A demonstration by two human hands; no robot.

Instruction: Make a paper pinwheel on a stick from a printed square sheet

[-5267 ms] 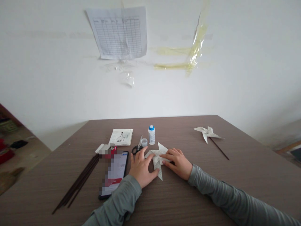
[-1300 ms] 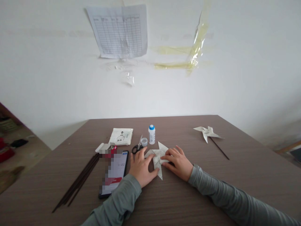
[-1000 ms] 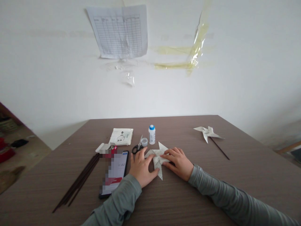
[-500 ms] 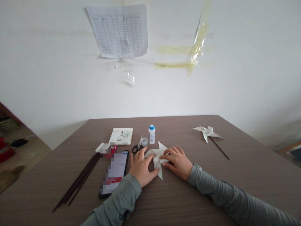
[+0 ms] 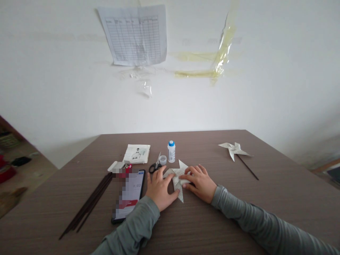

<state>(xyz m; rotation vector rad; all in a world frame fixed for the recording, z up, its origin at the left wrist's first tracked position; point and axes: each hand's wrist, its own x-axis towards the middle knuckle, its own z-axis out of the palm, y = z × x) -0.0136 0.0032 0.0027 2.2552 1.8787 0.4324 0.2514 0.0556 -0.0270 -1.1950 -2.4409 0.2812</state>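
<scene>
A white paper pinwheel [image 5: 178, 185] with faint print lies on the table between my hands, its blades pointing outward. My left hand [image 5: 160, 189] holds it down from the left, thumb on the lower blade and forefinger near the middle, the fingers arched apart. From the right, my right hand [image 5: 200, 183] closes its thumb and fingers on a rounded white part at the pinwheel's right side. Those fingers partly cover that part. Just beyond my left fingertips are black-handled scissors [image 5: 153, 168] and a small translucent cap or pot [image 5: 163, 160].
Behind the pinwheel stands a white bottle [image 5: 171, 153] with a blue cap. To the left lie a phone [image 5: 132, 198], dark sticks [image 5: 89, 203], a small red box [image 5: 124, 171] and a paper packet [image 5: 137, 154]. Another pinwheel [image 5: 234, 150] on a stick lies at the right.
My right hand has shifted very slightly left at the pinwheel. The phone's time display has moved on from 1:02 to 1:03. Otherwise everything stays put.
</scene>
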